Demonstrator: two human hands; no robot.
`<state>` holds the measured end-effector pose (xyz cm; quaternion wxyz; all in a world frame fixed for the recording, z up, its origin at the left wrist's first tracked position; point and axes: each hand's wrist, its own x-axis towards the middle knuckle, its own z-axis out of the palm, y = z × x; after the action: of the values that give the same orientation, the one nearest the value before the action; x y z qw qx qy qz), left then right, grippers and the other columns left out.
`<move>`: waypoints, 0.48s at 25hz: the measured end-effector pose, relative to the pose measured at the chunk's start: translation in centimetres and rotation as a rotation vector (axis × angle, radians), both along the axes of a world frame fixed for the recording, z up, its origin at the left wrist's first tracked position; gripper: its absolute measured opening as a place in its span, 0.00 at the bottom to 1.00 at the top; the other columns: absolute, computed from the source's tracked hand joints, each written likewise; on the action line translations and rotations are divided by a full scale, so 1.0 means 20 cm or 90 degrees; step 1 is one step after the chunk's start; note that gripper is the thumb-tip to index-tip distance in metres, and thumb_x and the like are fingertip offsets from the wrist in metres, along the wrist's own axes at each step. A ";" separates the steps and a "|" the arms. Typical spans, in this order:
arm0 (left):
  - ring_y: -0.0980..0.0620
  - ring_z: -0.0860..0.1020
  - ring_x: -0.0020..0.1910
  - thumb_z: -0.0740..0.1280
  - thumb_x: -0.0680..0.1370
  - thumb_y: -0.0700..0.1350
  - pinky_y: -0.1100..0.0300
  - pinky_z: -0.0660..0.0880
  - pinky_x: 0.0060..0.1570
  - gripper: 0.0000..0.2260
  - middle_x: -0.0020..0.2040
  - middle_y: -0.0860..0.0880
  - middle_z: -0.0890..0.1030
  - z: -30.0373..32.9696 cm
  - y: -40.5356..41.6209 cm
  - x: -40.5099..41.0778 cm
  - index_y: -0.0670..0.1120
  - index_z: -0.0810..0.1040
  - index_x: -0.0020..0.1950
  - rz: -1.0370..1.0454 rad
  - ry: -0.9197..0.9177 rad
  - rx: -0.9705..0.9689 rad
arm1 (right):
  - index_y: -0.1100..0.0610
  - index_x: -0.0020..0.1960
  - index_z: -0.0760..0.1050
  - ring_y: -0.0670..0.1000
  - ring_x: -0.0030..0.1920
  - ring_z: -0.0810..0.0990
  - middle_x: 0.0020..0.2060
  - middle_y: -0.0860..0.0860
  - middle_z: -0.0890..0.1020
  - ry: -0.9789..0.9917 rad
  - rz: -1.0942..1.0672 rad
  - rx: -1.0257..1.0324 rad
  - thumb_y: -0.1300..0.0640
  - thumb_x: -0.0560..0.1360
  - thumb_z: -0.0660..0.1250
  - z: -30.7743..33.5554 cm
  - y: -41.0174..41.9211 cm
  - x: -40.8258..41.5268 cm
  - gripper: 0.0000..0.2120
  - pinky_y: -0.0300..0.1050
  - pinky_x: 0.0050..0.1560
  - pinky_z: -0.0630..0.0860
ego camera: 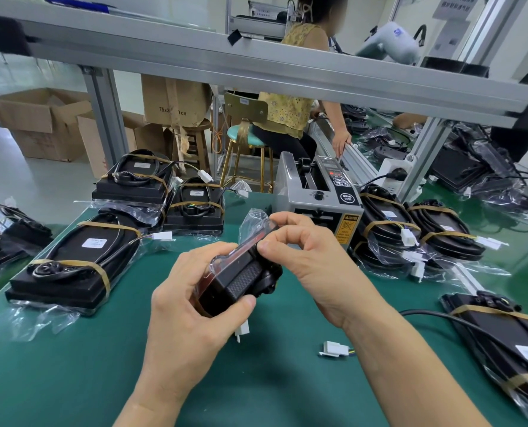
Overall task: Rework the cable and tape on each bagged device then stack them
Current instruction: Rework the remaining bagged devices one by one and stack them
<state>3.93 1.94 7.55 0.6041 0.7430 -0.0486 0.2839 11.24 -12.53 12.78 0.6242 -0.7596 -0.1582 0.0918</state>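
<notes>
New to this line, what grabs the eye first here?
Both hands at centre: the left hand grips a bagged black device held on edge, while the right hand pinches its upper rim. Behind them stands a grey tape dispenser, and taped bagged units are stacked on either side.

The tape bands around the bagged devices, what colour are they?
Tan-brown tape bands, clearest in the head view on the bagged device at left.

Both forearms reach in from the near edge; the left hand [191, 291] curls in a grip, the right hand [305, 257] pinches with thumb and forefinger
</notes>
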 end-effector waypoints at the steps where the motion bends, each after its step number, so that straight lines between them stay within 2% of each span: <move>1: 0.46 0.79 0.54 0.72 0.61 0.50 0.57 0.76 0.53 0.22 0.53 0.51 0.81 0.00 0.00 0.00 0.58 0.79 0.55 0.000 0.000 -0.001 | 0.57 0.36 0.79 0.41 0.58 0.74 0.60 0.45 0.73 -0.004 -0.004 -0.001 0.61 0.73 0.71 0.00 0.00 0.00 0.07 0.35 0.52 0.68; 5: 0.47 0.80 0.53 0.72 0.61 0.51 0.61 0.76 0.52 0.22 0.53 0.51 0.81 0.00 0.01 0.00 0.59 0.78 0.55 -0.001 0.002 -0.004 | 0.54 0.34 0.79 0.39 0.56 0.75 0.58 0.44 0.74 -0.028 -0.019 -0.017 0.61 0.72 0.72 -0.01 0.01 -0.02 0.08 0.38 0.55 0.70; 7: 0.48 0.80 0.53 0.72 0.60 0.51 0.63 0.75 0.52 0.22 0.53 0.52 0.81 0.00 0.00 0.01 0.59 0.78 0.55 -0.003 0.001 -0.006 | 0.52 0.36 0.79 0.39 0.55 0.75 0.58 0.44 0.74 -0.033 -0.044 -0.021 0.62 0.71 0.72 -0.01 0.02 -0.01 0.08 0.37 0.54 0.70; 8: 0.48 0.80 0.53 0.72 0.60 0.51 0.65 0.75 0.51 0.22 0.53 0.52 0.81 0.00 0.00 0.01 0.59 0.79 0.55 -0.006 0.000 -0.008 | 0.50 0.42 0.79 0.40 0.56 0.75 0.58 0.45 0.75 -0.014 -0.053 0.009 0.64 0.70 0.72 -0.01 0.02 -0.01 0.09 0.36 0.53 0.70; 10: 0.49 0.80 0.52 0.72 0.60 0.51 0.66 0.74 0.50 0.22 0.53 0.51 0.81 0.00 -0.01 0.01 0.59 0.79 0.55 -0.006 -0.001 -0.005 | 0.49 0.59 0.72 0.42 0.57 0.75 0.59 0.46 0.74 0.066 -0.043 0.108 0.66 0.70 0.72 -0.02 0.03 -0.01 0.22 0.34 0.50 0.71; 12: 0.50 0.80 0.52 0.72 0.60 0.50 0.66 0.75 0.50 0.22 0.53 0.50 0.81 0.00 0.00 0.01 0.59 0.79 0.55 -0.001 -0.007 -0.005 | 0.47 0.64 0.67 0.39 0.57 0.75 0.60 0.45 0.74 0.093 -0.013 0.136 0.66 0.70 0.73 -0.05 0.05 -0.03 0.29 0.31 0.47 0.73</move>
<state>4.07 1.86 7.51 0.6071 0.7390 -0.0510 0.2876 10.63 -11.57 11.87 0.7121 -0.6818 -0.1137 0.1229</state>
